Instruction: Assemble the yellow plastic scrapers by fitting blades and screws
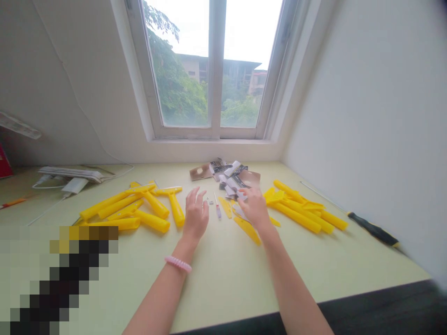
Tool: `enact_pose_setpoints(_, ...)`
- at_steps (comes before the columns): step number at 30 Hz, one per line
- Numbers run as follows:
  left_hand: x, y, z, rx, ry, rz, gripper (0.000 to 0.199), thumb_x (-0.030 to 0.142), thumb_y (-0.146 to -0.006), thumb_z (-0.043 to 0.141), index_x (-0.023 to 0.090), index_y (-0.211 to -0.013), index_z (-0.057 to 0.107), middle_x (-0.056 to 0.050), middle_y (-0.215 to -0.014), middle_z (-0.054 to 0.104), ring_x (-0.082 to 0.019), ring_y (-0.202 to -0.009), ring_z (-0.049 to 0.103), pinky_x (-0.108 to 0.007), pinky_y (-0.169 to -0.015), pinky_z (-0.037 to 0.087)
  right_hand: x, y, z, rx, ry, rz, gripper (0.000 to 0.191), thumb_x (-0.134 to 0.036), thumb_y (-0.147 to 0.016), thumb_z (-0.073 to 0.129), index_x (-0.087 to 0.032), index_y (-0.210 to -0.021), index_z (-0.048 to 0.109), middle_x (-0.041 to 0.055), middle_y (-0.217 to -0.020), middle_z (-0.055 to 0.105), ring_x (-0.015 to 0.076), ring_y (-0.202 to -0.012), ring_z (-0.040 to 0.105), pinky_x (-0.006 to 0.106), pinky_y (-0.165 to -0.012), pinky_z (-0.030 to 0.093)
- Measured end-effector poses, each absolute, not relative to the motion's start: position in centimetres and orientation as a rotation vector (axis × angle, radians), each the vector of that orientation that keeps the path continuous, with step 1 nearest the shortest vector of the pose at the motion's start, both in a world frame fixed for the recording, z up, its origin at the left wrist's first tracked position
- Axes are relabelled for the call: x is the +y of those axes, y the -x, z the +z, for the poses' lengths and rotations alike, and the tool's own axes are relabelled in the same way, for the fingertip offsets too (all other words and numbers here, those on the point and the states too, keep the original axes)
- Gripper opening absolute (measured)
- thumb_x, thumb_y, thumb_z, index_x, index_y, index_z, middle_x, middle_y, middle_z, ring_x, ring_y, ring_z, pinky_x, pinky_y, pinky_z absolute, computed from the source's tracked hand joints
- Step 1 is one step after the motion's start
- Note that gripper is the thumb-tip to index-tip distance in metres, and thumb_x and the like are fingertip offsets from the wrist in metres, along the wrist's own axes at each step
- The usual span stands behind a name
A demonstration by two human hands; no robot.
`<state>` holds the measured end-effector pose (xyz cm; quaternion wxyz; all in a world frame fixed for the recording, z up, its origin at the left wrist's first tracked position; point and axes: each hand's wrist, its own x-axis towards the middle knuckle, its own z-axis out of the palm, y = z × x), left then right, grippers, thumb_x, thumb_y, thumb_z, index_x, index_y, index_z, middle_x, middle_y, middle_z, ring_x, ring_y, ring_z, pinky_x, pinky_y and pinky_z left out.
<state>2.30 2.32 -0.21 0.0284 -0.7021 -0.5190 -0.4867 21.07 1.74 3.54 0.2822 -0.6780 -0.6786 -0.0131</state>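
My left hand (196,215) hovers over the table with its fingers apart and nothing in them, a pink coil band on its wrist. Just to its right are small metal parts (211,202) and a small screwdriver (218,209) with a clear, reddish handle. My right hand (254,208) reaches over loose flat yellow plastic pieces (247,230) and a greyish flat piece (240,212). Its fingers are loosely bent and apart; whether the fingertips touch a piece is unclear. Beside my left hand lie yellow scraper-like tools (176,209) with T-shaped heads.
Yellow handles (300,215) are heaped at the right, near a long black-handled screwdriver (373,229). Crumpled printed packaging and brown card (200,172) lie below the window. A power strip (75,174) with cables rests at the left. The table's dark front edge (377,302) shows.
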Motion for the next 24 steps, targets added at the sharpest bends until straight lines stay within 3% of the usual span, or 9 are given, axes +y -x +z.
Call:
enact_pose_setpoints(7, 3.1, -1.3, -0.7, -1.745, 2.084, -1.640, 0.028, 0.019, -0.081, 0.039, 0.014, -0.102, 0.055, -0.012, -0.112, 0.054, -0.024, -0.111, 0.043, -0.043, -0.098, 0.030, 1.6, -28.9, 3.0, -1.365, 2.402, -0.173, 0.044, -0.024, -0.070, 0.049, -0.018, -0.114, 0.052, 0.0150, -0.110, 0.051, 0.0322, -0.102, 0.044, 0.043, -0.078, 0.035)
enact_pose_setpoints(14, 2.7, -1.5, -0.3, -1.687, 2.122, -1.683, 0.025, 0.019, -0.081, 0.039, 0.013, -0.098, 0.057, -0.011, -0.109, 0.056, -0.021, -0.109, 0.045, -0.039, -0.098, 0.032, 1.9, -30.7, 1.9, -1.300, 2.406, -0.151, 0.037, -0.027, -0.072, 0.043, -0.014, -0.104, 0.058, 0.0203, -0.104, 0.055, 0.0372, -0.102, 0.042, 0.050, -0.079, 0.030)
enact_pose_setpoints(21, 2.5, -1.5, -0.4, -1.657, 2.189, -1.724, 0.024, 0.020, -0.082, 0.039, 0.016, -0.097, 0.057, -0.009, -0.107, 0.057, -0.021, -0.107, 0.046, -0.041, -0.096, 0.033, 2.0, -31.2, 1.3, -1.296, 2.175, -0.282, 0.041, -0.013, -0.072, 0.035, -0.020, -0.103, 0.061, 0.0134, -0.094, 0.058, 0.0295, -0.094, 0.047, 0.049, -0.080, 0.026)
enact_pose_setpoints(24, 2.4, -1.7, -0.2, -1.642, 2.252, -1.765, 0.023, 0.021, -0.082, 0.040, 0.016, -0.097, 0.057, -0.009, -0.108, 0.057, -0.020, -0.108, 0.046, -0.040, -0.096, 0.033, 1.7, -29.8, 2.6, -1.217, 1.948, -0.495, 0.045, -0.015, -0.075, 0.034, -0.019, -0.116, 0.053, 0.0112, -0.089, 0.056, 0.0264, -0.089, 0.047, 0.047, -0.079, 0.028)
